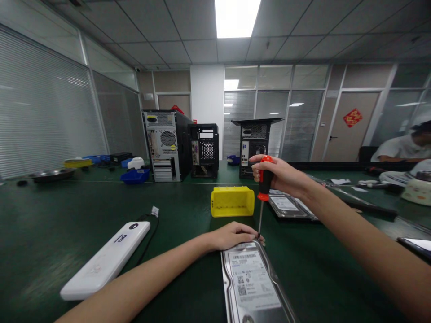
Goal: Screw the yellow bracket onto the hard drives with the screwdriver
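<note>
Across the frame we had a green tabletop (182, 202), and three computer towers took the middle distance: a big one (164, 152) left of centre, a smaller black one (204, 152) beside it, and another (254, 143) right of centre. Over at lower left, there it lay, a white power bank (107, 260) marked 18! And at bottom centre we had our hard disk drive (249, 278), label up, on the tabletop. Our right hand (274, 169), right of centre, had its fingers wrapped tightly round a screwdriver (265, 179) with a red-and-black handle. Our left hand (232, 235) lay palm down across the drive's far end, fingers close together; whether they gripped its edge, we couldn't tell. Just beyond sat a yellow plastic bin (232, 202). And the screwdriver, shaft near vertical, had its tip right down at the drive's far right corner!
</note>
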The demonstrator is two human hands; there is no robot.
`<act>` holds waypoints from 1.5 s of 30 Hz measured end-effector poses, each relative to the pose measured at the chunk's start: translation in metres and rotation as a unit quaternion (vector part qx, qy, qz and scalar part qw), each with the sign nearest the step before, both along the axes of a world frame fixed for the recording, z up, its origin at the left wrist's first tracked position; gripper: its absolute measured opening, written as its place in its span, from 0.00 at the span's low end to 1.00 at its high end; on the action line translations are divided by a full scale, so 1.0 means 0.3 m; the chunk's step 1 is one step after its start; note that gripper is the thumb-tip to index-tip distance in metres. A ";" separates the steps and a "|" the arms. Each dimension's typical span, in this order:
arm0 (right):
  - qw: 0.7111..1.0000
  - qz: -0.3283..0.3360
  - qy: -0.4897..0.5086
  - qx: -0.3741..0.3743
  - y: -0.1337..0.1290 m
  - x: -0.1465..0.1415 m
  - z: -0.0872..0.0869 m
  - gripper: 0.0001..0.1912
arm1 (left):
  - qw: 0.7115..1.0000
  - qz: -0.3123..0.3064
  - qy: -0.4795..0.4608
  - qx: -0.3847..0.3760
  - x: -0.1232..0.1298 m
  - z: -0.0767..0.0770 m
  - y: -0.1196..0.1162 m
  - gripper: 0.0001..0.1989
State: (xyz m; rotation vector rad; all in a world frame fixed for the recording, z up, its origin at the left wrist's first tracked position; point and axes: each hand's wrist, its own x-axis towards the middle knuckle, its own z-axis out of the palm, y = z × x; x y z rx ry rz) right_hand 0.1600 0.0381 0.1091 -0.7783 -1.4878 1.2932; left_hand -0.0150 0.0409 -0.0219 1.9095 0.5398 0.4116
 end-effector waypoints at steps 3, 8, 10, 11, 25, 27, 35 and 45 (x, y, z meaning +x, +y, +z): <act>1.000 0.002 0.000 0.000 0.003 0.000 -0.001 0.14 | 1.000 0.001 0.004 -0.005 0.001 0.005 -0.004 0.19; 1.000 0.006 0.002 -0.001 0.002 -0.002 -0.001 0.14 | 1.000 -0.005 0.002 0.004 -0.001 0.004 -0.001 0.19; 1.000 0.005 0.003 0.000 0.000 -0.003 0.000 0.14 | 1.000 -0.010 -0.002 0.013 -0.004 0.001 0.002 0.19; 1.000 0.005 0.003 0.001 -0.001 -0.004 0.000 0.15 | 1.000 -0.012 -0.001 0.012 -0.005 0.000 0.002 0.19; 1.000 0.004 0.000 0.002 0.011 0.004 -0.004 0.13 | 1.000 -0.004 -0.004 0.012 0.003 -0.007 0.005 0.17; 1.000 0.006 -0.002 0.002 0.010 0.005 -0.005 0.13 | 1.000 -0.007 -0.005 0.013 0.002 -0.006 0.005 0.17; 1.000 0.011 -0.006 0.007 0.008 0.003 -0.007 0.14 | 1.000 -0.011 0.001 0.017 -0.002 -0.002 0.002 0.17; 1.000 0.013 -0.003 0.015 0.011 0.005 -0.008 0.15 | 1.000 -0.011 0.003 0.004 -0.002 -0.002 0.005 0.18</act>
